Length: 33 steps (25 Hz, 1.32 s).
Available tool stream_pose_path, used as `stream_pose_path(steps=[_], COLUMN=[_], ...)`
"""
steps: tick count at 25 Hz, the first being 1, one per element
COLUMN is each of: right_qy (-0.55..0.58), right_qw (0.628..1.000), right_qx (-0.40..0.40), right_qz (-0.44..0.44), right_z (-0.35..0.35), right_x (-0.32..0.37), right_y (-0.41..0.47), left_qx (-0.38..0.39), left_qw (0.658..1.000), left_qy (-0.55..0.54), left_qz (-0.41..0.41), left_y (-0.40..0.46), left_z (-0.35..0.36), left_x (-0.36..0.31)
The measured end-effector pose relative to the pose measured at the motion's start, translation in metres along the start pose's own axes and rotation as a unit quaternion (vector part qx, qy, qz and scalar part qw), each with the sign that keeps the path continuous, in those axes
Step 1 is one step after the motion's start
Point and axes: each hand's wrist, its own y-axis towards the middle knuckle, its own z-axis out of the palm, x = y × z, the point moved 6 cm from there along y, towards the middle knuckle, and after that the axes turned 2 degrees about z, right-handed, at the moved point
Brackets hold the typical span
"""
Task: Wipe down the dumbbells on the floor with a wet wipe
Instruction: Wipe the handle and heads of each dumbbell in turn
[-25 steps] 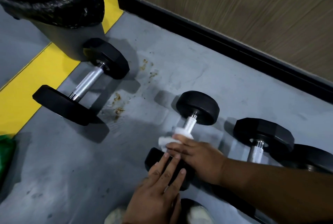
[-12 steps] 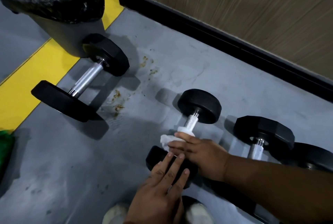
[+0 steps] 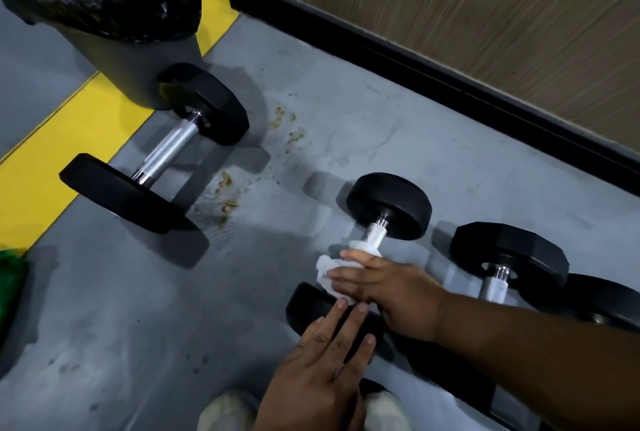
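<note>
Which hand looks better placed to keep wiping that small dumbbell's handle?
Probably the right hand: it already grips the wet wipe around the small dumbbell's handle. The left hand lies flat on the near weight, steadying it.

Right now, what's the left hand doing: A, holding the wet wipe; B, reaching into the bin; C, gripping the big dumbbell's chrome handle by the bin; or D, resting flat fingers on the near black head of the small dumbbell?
D: the left hand lies with straight fingers on the near head of the small dumbbell, while the right hand holds the wet wipe around its handle.
</note>
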Motion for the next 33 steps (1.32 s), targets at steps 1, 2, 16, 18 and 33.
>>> stream_pose_path(steps=[1,2,16,18,33], right_qy=[0.009,0.015,0.022,0.043,-0.005], right_qw=[1.0,0.999,0.989,0.989,0.996], right_qx=[-0.006,-0.023,-0.038,-0.035,0.083], right_qz=[0.018,0.042,0.141,0.135,-0.014], right_z=[-0.005,-0.008,-0.019,-0.011,-0.006], right_x=[-0.011,-0.027,-0.051,-0.034,-0.01], right_y=[0.002,0.003,0.005,0.0,-0.002], left_qx=[0.0,-0.002,0.004,0.004,0.01], left_qw=[1.0,1.0,0.999,0.999,0.999], left_qy=[0.001,0.004,0.007,0.003,0.0], left_qz=[0.003,0.008,0.036,0.04,0.041], left_y=[0.0,-0.001,0.001,0.0,0.0], left_z=[0.0,0.0,-0.003,-0.002,-0.007], left_x=[-0.001,-0.002,-0.006,-0.005,0.004])
